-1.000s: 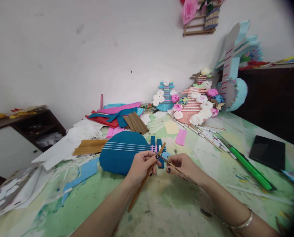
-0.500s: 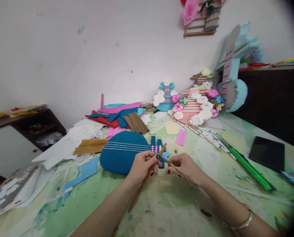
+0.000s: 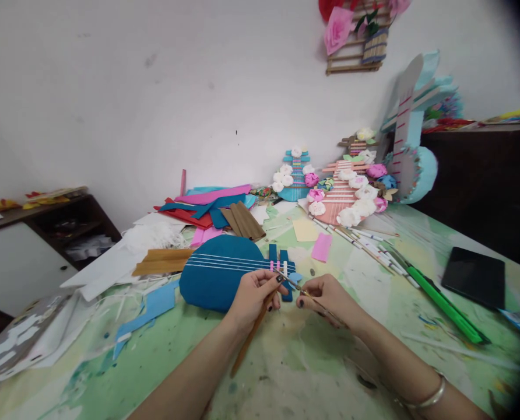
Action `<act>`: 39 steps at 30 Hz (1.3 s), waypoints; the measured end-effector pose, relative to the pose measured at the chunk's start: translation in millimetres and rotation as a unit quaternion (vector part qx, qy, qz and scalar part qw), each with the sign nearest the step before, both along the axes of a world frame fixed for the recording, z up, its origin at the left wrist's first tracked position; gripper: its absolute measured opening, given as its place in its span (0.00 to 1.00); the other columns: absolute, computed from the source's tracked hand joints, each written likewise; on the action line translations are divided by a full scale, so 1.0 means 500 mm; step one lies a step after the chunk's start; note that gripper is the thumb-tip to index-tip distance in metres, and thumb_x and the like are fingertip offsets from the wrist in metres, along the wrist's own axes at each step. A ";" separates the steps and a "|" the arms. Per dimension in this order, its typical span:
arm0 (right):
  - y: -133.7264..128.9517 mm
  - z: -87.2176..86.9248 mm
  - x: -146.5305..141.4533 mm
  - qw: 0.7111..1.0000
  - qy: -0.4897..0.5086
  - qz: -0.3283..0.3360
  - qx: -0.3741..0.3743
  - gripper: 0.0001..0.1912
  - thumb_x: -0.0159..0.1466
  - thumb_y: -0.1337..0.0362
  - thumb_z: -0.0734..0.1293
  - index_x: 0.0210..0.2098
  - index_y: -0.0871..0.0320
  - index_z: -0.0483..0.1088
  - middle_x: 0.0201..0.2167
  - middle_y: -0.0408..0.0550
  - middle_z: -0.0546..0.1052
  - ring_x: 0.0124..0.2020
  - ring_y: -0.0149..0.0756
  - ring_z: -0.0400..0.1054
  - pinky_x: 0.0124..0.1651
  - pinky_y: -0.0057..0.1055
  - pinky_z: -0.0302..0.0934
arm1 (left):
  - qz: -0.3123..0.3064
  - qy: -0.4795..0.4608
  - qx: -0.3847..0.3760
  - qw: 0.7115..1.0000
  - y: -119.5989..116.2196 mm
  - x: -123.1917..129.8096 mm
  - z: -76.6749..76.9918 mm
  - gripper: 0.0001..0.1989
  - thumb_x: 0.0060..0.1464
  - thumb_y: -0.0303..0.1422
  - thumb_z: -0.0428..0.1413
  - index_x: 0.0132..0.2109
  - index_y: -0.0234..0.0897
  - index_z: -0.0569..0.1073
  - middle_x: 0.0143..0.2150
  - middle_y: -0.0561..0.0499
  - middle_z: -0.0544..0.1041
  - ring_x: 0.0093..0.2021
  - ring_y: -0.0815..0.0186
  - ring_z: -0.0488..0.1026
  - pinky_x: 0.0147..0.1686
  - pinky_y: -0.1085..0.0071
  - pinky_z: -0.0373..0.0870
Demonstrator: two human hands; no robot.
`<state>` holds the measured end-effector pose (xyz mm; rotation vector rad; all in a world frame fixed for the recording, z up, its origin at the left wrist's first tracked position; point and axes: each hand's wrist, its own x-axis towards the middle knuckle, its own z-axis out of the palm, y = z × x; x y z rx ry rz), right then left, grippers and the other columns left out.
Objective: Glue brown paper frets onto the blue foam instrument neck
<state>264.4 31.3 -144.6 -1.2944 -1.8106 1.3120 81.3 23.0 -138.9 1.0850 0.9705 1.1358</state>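
A narrow brown paper strip (image 3: 248,344) hangs down toward me from the pinched fingers of my left hand (image 3: 255,294). My right hand (image 3: 327,298) is closed around a thin metal tool (image 3: 316,301), which looks like tweezers or slim scissors; its tip meets my left fingertips. Just behind both hands lies a dark blue lute-shaped piece (image 3: 218,274) with white strings and small pink and white bars on its neck. A light blue scrap (image 3: 294,277) shows between the hands, at the end of that neck.
Coloured crepe paper (image 3: 211,204) is piled at the back left, near white sheets (image 3: 106,262). Flower-decorated lutes (image 3: 336,198) stand against the wall. To the right are thin sticks (image 3: 369,245), a green cutter (image 3: 448,306) and a black tablet (image 3: 474,276).
The upper end of the brown strip, which stuck out past my left fingertips, no longer shows there. The whole view has shifted slightly; both hands keep nearly the same pose.
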 end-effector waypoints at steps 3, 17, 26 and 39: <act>0.011 0.004 0.013 0.997 -0.023 -0.077 0.014 0.24 0.49 0.41 0.64 0.20 0.57 0.61 0.09 0.35 0.57 0.08 0.24 0.48 0.12 0.24 0.41 | 0.049 -0.026 -0.006 0.998 0.008 -0.013 0.006 0.16 0.43 0.40 0.63 0.34 0.32 0.70 0.24 0.51 0.77 0.14 0.76 0.65 0.13 0.81 0.54; 0.037 -0.005 0.036 0.920 -0.272 -0.252 0.127 0.10 0.52 0.58 0.70 0.26 0.60 0.71 0.26 0.51 0.75 0.30 0.41 0.67 0.27 0.28 0.46 | 0.126 -0.079 -0.046 0.988 0.014 -0.020 0.013 0.09 0.41 0.23 0.58 0.35 0.28 0.73 0.27 0.49 0.77 0.25 0.73 0.73 0.25 0.80 0.69; 0.027 -0.014 0.014 0.924 -0.286 -0.221 0.124 0.11 0.50 0.66 0.69 0.34 0.62 0.72 0.32 0.53 0.76 0.33 0.40 0.67 0.28 0.27 0.49 | 0.064 -0.045 -0.056 0.995 -0.004 -0.008 0.009 0.13 0.44 0.28 0.62 0.41 0.32 0.75 0.30 0.50 0.76 0.26 0.69 0.73 0.22 0.75 0.72; 0.014 -0.008 0.011 0.955 -0.191 -0.197 0.111 0.14 0.42 0.69 0.73 0.28 0.59 0.68 0.24 0.43 0.72 0.28 0.35 0.64 0.26 0.25 0.46 | 0.087 -0.034 -0.022 0.995 0.000 0.005 -0.005 0.18 0.37 0.34 0.67 0.38 0.33 0.78 0.36 0.45 0.80 0.35 0.66 0.75 0.35 0.74 0.70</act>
